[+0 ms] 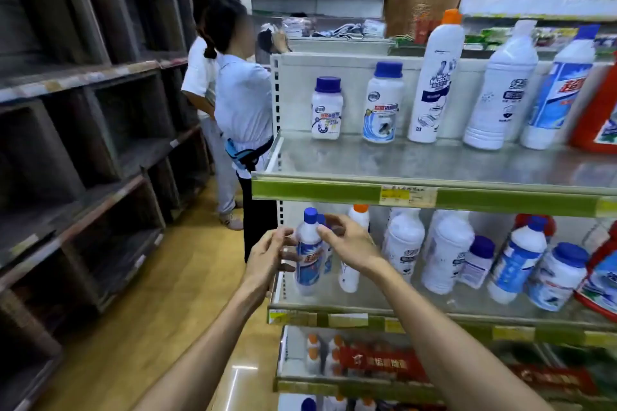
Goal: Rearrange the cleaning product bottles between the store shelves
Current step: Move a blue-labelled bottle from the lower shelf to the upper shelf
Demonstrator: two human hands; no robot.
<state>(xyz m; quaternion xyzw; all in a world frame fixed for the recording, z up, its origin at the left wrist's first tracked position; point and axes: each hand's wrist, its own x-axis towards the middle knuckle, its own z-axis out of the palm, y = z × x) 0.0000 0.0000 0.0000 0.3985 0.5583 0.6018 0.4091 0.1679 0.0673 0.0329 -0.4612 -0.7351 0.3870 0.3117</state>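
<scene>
1. The shelving unit carries three visible levels. The upper shelf [434, 163] has much bare metal in front of its row of bottles, from the left edge across to the right. The middle shelf [367, 302] is more crowded on its right half, with some bare floor between the bottles near its left end.
2. The aisle floor [173, 294] to the left of the shelves is open, and two other people [240, 103] stand further along it, beside the left end of the upper shelf.
3. The left hand [268, 259] is at the left edge of the middle shelf, half open, fingers curled toward the blue-capped bottle [309, 252]. It seems to touch the bottle's side, but I cannot tell if it grips.
4. The right hand [350, 242] is spread open, fingertips at the neck of the same bottle, not closed around it.
5. The blue-capped bottle stands upright at the left front corner of the middle shelf, just in front of an orange-capped bottle [359, 215].
</scene>
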